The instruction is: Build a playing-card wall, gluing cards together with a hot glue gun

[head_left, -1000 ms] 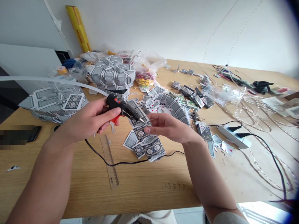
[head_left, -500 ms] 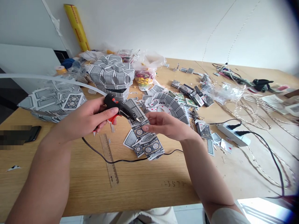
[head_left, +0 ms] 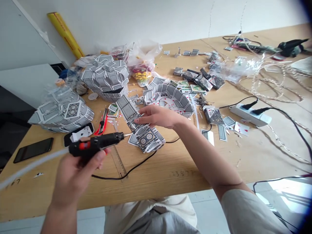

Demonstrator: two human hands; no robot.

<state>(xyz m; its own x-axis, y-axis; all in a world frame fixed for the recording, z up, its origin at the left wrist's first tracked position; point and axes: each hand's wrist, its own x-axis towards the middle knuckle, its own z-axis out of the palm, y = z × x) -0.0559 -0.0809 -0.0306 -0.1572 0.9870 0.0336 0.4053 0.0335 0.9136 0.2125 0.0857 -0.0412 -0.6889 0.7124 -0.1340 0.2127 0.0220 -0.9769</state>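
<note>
My left hand point(head_left: 75, 172) is wrapped round a black glue gun point(head_left: 97, 143) with red parts, and a long white glue stick point(head_left: 34, 167) trails from its back end. The gun's metal nozzle points right, at the edge of a jointed strip of patterned playing cards point(head_left: 147, 139). My right hand point(head_left: 158, 116) pinches this strip near its middle from the right side. Behind it lies an open ring-shaped card structure point(head_left: 180, 97) with loose cards inside. A clear ruler point(head_left: 119, 162) lies under the gun's black cord, partly covered.
Two larger card-built forms point(head_left: 106, 76) point(head_left: 63, 112) stand at the back left. A red utility knife point(head_left: 103, 120), a phone point(head_left: 34, 149), card boxes point(head_left: 204, 82) and a white power strip point(head_left: 251, 114) lie about. Coiled rope point(head_left: 275, 87) spreads at the right.
My left hand has drawn the glue gun down and to the left, off the upper part of the card strip. My right hand still holds the strip. The head view has shifted.
</note>
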